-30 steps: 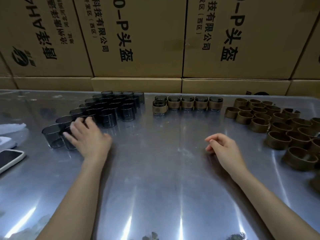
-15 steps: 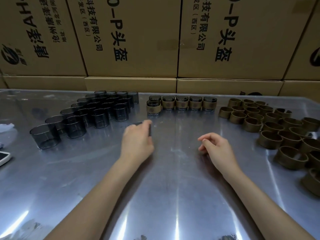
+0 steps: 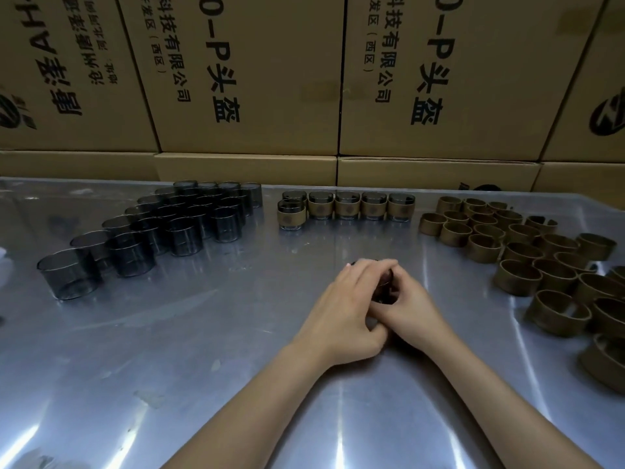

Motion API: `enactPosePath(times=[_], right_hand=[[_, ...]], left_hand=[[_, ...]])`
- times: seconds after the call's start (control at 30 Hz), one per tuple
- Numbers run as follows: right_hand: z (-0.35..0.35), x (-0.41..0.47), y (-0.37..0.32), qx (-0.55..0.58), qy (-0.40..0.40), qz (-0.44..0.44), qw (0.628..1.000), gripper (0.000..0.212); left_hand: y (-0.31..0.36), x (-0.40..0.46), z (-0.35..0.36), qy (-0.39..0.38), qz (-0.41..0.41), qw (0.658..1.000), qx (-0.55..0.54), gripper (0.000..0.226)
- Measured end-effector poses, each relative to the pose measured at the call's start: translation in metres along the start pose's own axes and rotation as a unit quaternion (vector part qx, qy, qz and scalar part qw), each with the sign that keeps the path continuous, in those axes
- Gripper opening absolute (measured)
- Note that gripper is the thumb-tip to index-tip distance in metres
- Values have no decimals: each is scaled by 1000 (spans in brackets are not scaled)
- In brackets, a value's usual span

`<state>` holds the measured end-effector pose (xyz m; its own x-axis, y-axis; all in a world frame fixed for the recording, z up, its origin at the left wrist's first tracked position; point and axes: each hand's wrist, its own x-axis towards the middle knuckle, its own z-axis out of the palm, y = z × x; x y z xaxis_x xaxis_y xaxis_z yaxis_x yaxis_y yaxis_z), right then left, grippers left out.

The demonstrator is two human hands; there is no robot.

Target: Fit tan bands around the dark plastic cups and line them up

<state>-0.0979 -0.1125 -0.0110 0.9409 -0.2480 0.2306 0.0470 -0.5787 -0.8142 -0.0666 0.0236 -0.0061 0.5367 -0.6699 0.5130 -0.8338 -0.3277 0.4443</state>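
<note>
At the table's middle my left hand [image 3: 341, 309] and my right hand [image 3: 411, 306] meet, both curled round one dark plastic cup [image 3: 384, 289], which is mostly hidden between the fingers. Several bare dark cups [image 3: 162, 228] stand in rows at the back left. Several cups fitted with tan bands [image 3: 348, 208] stand in a line at the back middle, with one more in front of the line's left end. Loose tan bands [image 3: 527, 252] lie in a cluster on the right.
The work surface is a shiny metal table [image 3: 203, 350]. Stacked cardboard boxes [image 3: 253, 79] form a wall right behind its far edge. The tan bands spread down to the right edge of view.
My left hand picked a dark cup from the left group and carried it right to the middle. It now meets my right hand, which closed onto the cup.
</note>
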Motion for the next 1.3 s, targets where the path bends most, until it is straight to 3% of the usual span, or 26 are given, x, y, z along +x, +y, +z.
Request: enactPosePath(times=[0.27,0.37,0.47,0.67,1.03,1.2,1.3], right_hand=[[-2,3,4,167,76,-98,978,68],[-1,4,5,200,68,-113,971,70],[3,3,4,185,65,-124,973,71],[4,-1,-5,169,89,-155,969,65],[6,-13,-16,34,59,-179,981,60],[6,-13,-16,42,77,-172,981,64],[5,-10,-14,80,89,-149,982,64]], left_hand=[[-7,3,-3,2,-98,985,-141,103],[-6,4,-6,9,-137,961,-240,95],[-1,5,-2,54,-155,952,-258,88],[13,12,5,181,-139,926,-300,54],[24,13,-1,292,-262,817,-424,17],[25,14,-12,258,-323,756,-507,25],[23,14,-19,202,-326,739,-554,28]])
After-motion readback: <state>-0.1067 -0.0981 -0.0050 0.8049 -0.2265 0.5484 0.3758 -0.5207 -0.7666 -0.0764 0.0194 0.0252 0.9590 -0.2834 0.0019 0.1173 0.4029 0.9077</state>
